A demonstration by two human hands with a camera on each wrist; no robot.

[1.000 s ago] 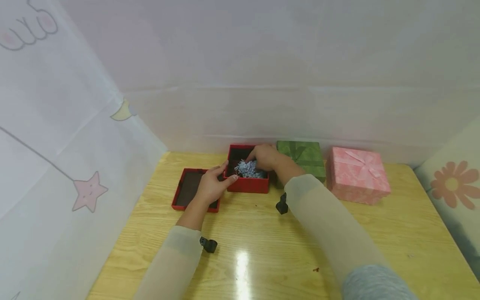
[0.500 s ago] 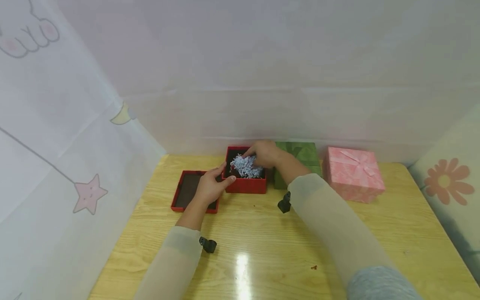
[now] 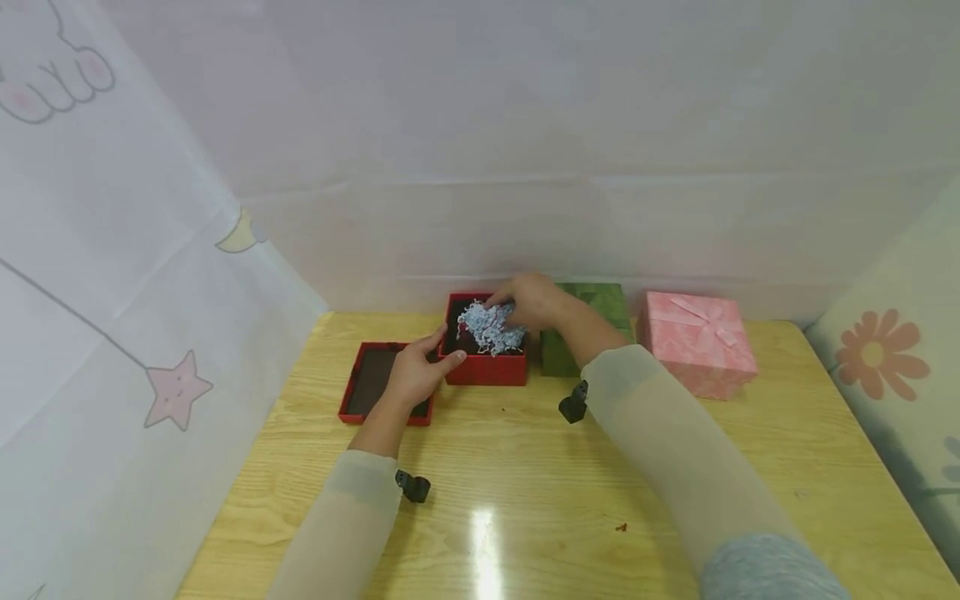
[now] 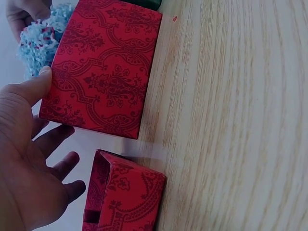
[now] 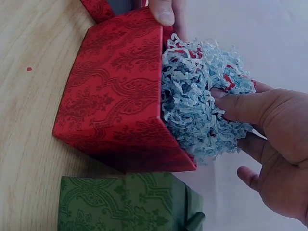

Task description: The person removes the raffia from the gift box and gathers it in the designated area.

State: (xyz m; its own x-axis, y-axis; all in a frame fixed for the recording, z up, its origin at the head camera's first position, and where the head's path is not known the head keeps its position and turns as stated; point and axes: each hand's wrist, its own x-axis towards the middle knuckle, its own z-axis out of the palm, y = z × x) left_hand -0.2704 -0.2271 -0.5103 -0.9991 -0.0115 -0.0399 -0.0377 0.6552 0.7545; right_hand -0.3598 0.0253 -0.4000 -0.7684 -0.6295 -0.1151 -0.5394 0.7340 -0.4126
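Crinkle paper shred (image 5: 202, 103) at the mouth of the red damask box (image 5: 113, 86)

Right hand (image 5: 284, 149) pinches it; bits could spill onto the table (image 3: 555, 483) if the grip is light. Left hand (image 3: 415, 375), fingers spread, touches the near-left corner of the box, near the table's far edge. Shred: curly, pale blue, red-flecked.

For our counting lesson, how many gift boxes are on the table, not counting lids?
3: the red box, leftmost; the green box beside it, partly behind the right arm; the pink box, farthest right. No other shows.
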